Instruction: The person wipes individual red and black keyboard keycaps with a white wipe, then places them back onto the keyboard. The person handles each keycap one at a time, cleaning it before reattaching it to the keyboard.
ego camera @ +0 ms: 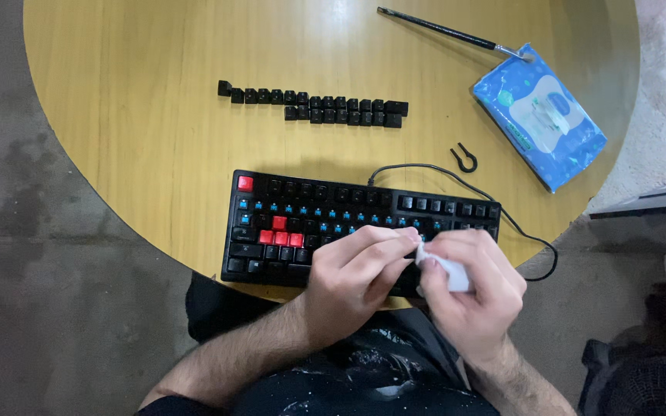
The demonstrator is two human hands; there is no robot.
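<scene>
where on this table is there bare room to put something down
The widest bare patch of the round table lies left of the keycap rows and above the keyboard. A band between rows and keyboard is free too. The right side is crowded: wipes pack, brush, keycap puller, cable. Both hands cover the near edge.

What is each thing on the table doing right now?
keyboard: many keys off, blue switches showing, red keys on.
loose keys: lined up in two rows.
wipes pack: lying flat, flap looks shut.
white wipe: pinched by both hands.
left hand: gripping.
right hand: gripping.
brush: lying untouched.
</scene>
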